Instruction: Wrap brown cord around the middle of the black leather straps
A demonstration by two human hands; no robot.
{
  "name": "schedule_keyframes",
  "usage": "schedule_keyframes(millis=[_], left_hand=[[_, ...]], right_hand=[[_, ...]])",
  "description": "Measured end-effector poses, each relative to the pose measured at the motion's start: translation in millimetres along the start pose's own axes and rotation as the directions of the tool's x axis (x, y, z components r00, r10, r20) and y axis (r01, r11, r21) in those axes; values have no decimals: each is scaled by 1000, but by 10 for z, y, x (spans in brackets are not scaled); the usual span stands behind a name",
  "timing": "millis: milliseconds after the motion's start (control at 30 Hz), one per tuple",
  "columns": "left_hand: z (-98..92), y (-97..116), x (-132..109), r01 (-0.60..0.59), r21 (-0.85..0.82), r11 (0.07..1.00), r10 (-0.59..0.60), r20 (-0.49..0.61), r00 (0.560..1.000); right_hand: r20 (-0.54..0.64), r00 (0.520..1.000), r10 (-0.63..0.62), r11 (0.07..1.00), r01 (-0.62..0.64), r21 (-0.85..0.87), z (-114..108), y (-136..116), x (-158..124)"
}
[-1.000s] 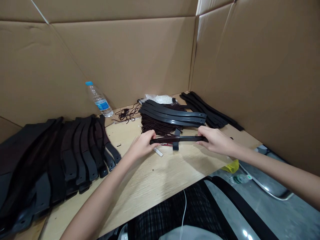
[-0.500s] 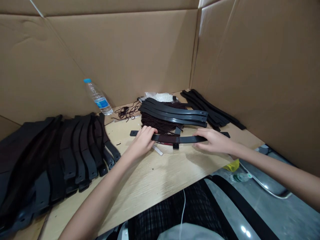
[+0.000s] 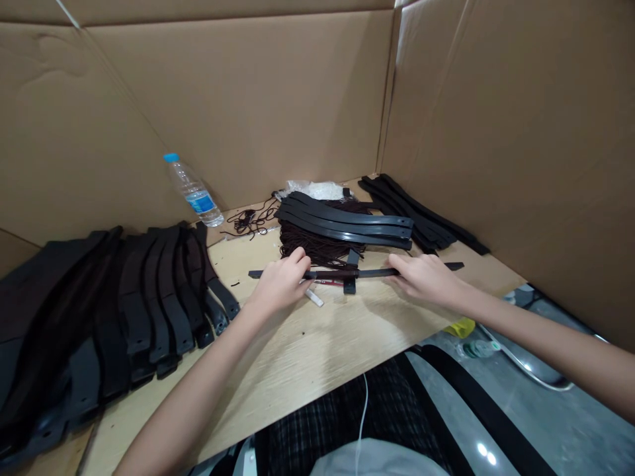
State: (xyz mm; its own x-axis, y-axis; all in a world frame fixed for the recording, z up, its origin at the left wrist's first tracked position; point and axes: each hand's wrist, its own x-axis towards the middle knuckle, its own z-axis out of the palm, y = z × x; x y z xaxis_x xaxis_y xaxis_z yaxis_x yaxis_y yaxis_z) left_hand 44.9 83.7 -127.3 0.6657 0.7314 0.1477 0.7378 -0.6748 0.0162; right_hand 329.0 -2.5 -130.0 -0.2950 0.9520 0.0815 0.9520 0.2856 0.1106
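Observation:
A dark curved strip (image 3: 374, 272) with a brown cord-wrapped section at its middle is held level above the board, seen nearly edge-on. My left hand (image 3: 282, 281) is closed around it left of the wrapping. Toward its other end, my right hand (image 3: 421, 277) grips it with thumb and fingers. Beneath it, a short black piece (image 3: 350, 284) stands out, along with a red object partly hidden. A small white stick (image 3: 314, 297) lies by my left fingertips. Just behind are several black strips (image 3: 342, 221) resting on a heap of dark brown cord (image 3: 317, 248).
Many wrapped black strips (image 3: 149, 297) lie in a row on the left of the wooden board (image 3: 278, 370). A water bottle (image 3: 196, 195) leans on the cardboard wall (image 3: 238, 99). More black strips (image 3: 421, 215) lie at the back right, near a clear plastic bag (image 3: 315, 190).
The held strip has turned about its length, from showing its broad face to showing its thin edge. Both hands keep hold of it at about the same places.

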Motion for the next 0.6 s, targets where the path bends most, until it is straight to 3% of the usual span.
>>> schedule_keyframes(millis=[233, 433, 600], left_hand=[[-25, 63, 20, 54, -301, 952, 19, 237, 971], [76, 53, 20, 41, -306, 951, 42, 261, 964], [123, 107, 25, -31, -336, 941, 122, 255, 959]], right_hand=[[-57, 996, 76, 993, -80, -83, 78, -99, -24], [-164, 982, 96, 995, -93, 23, 172, -90, -33], [-106, 989, 105, 993, -99, 59, 200, -93, -31]])
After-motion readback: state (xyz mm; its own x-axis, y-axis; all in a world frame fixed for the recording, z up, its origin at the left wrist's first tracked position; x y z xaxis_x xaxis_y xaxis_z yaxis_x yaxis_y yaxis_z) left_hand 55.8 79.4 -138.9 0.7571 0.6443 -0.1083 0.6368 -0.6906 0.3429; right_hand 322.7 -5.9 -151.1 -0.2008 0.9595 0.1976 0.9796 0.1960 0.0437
